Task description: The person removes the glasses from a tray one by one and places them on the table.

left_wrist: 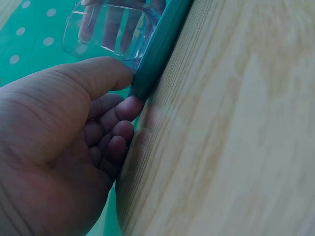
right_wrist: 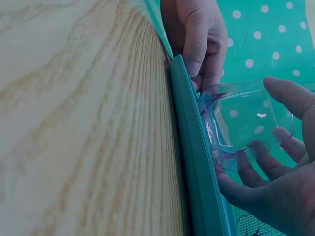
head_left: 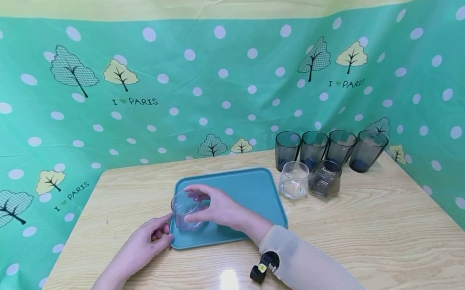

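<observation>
A clear drinking glass point(head_left: 185, 217) stands upright on the left part of a teal tray point(head_left: 246, 232). My right hand point(head_left: 218, 207) holds this glass, thumb on the near side and fingers round the far side. In the right wrist view the glass point(right_wrist: 246, 123) shows an angular lower body, its base against the tray. My left hand point(head_left: 146, 243) grips the tray's left edge near the front corner. The left wrist view shows the left thumb point(left_wrist: 106, 73) at the tray rim point(left_wrist: 157, 54) and the other fingers curled below.
Right of the tray stand a short clear glass point(head_left: 294, 183) and a short dark glass point(head_left: 325, 181). Behind them is a row of several tall dark glasses point(head_left: 288, 150). The wooden table point(head_left: 376, 238) meets a green dotted curtain point(head_left: 226, 93) at the back and sides.
</observation>
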`<state>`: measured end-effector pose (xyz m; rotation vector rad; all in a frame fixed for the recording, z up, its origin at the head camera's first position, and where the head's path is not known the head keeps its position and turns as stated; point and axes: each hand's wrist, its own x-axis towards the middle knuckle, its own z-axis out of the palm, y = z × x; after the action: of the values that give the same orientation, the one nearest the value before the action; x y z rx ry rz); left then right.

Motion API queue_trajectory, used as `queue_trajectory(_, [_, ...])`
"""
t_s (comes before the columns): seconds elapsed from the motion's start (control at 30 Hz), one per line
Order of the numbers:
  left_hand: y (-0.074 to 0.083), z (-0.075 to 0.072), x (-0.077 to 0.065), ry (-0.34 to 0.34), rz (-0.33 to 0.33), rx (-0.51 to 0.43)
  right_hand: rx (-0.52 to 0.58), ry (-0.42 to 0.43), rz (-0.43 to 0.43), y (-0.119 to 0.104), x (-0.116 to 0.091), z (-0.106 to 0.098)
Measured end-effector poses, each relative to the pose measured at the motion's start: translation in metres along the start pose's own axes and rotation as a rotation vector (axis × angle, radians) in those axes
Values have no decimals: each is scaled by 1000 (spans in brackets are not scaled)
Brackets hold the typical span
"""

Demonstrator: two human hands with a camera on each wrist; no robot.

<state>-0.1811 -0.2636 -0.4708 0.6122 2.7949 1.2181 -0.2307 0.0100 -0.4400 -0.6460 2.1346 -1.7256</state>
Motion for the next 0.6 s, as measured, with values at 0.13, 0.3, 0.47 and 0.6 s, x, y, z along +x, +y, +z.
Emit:
queue_trajectory(0.13, [0, 0, 0, 1, 6, 3, 2, 5, -1, 0, 0, 0])
queue_trajectory(0.3, [1, 0, 0, 1, 6, 5, 2, 11, -3, 1, 0, 0])
queue_trajectory(0.47, [1, 0, 0, 0, 1, -2, 10, 9, -9, 1, 0, 0])
queue_trajectory(0.6, [1, 0, 0, 1, -1, 0, 16, 12, -5, 1, 0, -1])
